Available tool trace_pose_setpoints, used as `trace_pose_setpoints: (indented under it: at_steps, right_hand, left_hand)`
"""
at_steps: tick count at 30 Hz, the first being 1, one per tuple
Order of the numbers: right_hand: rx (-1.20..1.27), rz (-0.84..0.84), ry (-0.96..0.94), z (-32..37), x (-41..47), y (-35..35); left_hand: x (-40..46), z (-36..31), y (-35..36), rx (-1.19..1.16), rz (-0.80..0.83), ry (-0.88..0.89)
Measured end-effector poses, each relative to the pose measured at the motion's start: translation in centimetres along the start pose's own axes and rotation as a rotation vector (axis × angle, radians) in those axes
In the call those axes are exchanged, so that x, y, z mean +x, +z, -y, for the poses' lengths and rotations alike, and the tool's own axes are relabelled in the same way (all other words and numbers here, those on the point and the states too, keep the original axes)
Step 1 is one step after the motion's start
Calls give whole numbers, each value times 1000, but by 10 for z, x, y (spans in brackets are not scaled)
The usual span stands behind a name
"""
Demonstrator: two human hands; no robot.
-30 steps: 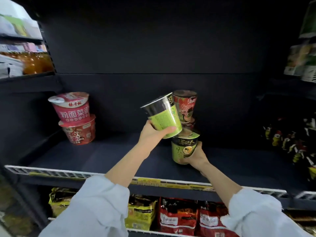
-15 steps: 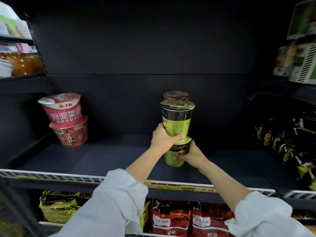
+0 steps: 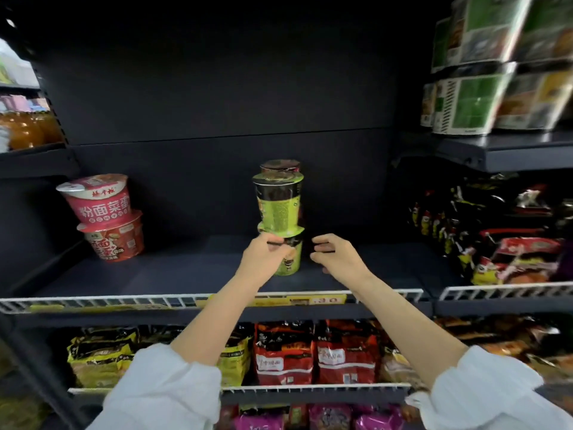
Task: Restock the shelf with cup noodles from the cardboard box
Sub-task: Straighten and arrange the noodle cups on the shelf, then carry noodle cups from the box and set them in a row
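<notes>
Head view: left hand (image 3: 263, 259) at the lower green cup noodle (image 3: 290, 259), fingers curled at its upper rim; whether they still touch it is unclear. Right hand (image 3: 336, 259) just beside the same cup on its right, fingers loosely curled, holding nothing, apart from it. Upper green cup noodle (image 3: 279, 204) stands upright on the lower one, mid-shelf (image 3: 155, 274). Another cup (image 3: 280, 166) shows behind the stack. Two red bowl noodles (image 3: 105, 217) stacked, far left.

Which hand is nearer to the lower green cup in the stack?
Left. The left hand touches the lower green cup at its rim; the right hand sits apart, to the cup's right.
</notes>
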State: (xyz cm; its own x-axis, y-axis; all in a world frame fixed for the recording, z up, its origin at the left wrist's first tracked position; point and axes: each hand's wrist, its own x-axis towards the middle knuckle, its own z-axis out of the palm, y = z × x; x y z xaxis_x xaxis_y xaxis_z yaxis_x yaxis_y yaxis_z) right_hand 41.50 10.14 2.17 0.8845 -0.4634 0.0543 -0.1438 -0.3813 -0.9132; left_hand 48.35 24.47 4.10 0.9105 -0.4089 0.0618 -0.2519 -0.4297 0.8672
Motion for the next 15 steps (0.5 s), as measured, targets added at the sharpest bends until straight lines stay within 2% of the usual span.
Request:
trace_pose_setpoints:
  at_steps: [3,7,10,15]
  right_hand:
    - [-76,-110,-77,-14,-59,-33]
    - [-107,-260,-84,-40,-141,-83]
    - [-163,-307,-7,-64,-194,-122]
    - [-332,-315,150,-111,-271,-197]
  left_hand:
    - [-51,-12,23,2,91,118]
    - [-122,-38,79,-76,227,232]
    - [-167,-61,131,-136,342,268]
    - [-229,-95,224,-66,498,319]
